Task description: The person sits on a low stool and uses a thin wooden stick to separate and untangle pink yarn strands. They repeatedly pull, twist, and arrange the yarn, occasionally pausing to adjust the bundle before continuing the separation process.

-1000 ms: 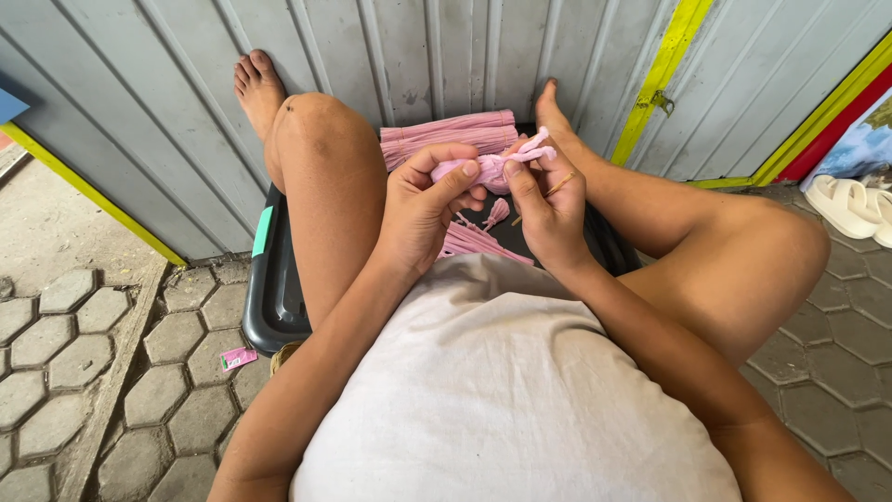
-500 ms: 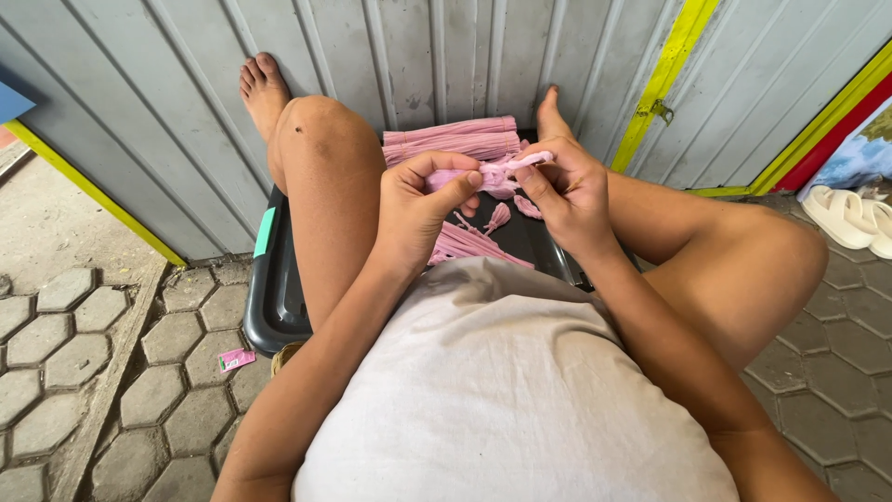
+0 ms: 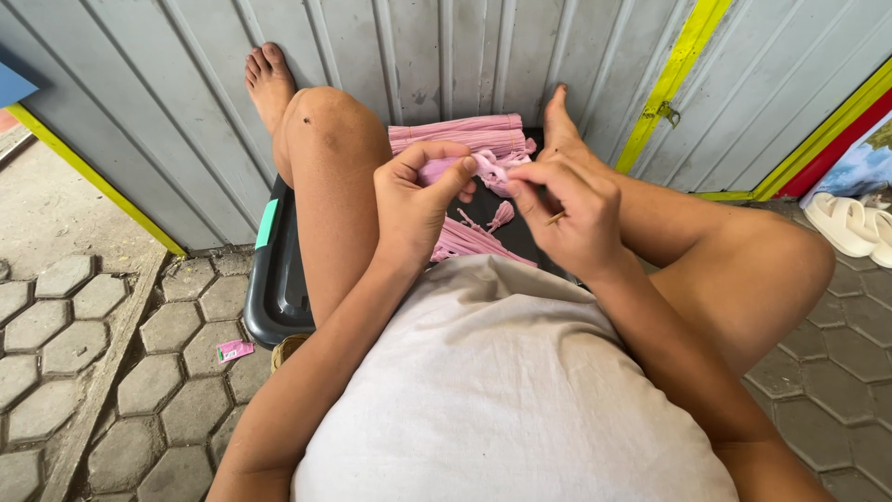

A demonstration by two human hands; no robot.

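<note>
1. A person sits on hexagonal paving stones [image 3: 121, 363] with bare feet braced against a grey corrugated metal wall [image 3: 167, 121] at twelve o'clock, knees raised to either side of the work.

2. The left hand [image 3: 413, 200] is pinched shut, thumb against fingers, on a small pink bundle [image 3: 446, 170] of thin strips, lifting it to a spot between the knees where the eyes can follow it closely.

3. The right hand [image 3: 571, 209], at three o'clock from the left, has its thumb and forefinger pressed together on the bundle's frilled end [image 3: 492, 172]; a thin tan strand [image 3: 556, 218], perhaps a rubber band, shows between its fingers. Whether it loops around a finger cannot be told.

4. A black tray [image 3: 279, 297] lies on the ground under the legs, apparently set there to keep the material within arm's reach. A flat stack of pink strips [image 3: 455, 135] rests at its twelve o'clock end against the wall, and looser pink pieces [image 3: 469, 240] lie at its six o'clock end, just above the hem of the white shirt [image 3: 502, 400].

5. A small pink wrapper [image 3: 233, 350] lies on the paving at eight o'clock from the tray, and a pair of white sandals [image 3: 850, 223] sits well apart at three o'clock.
</note>
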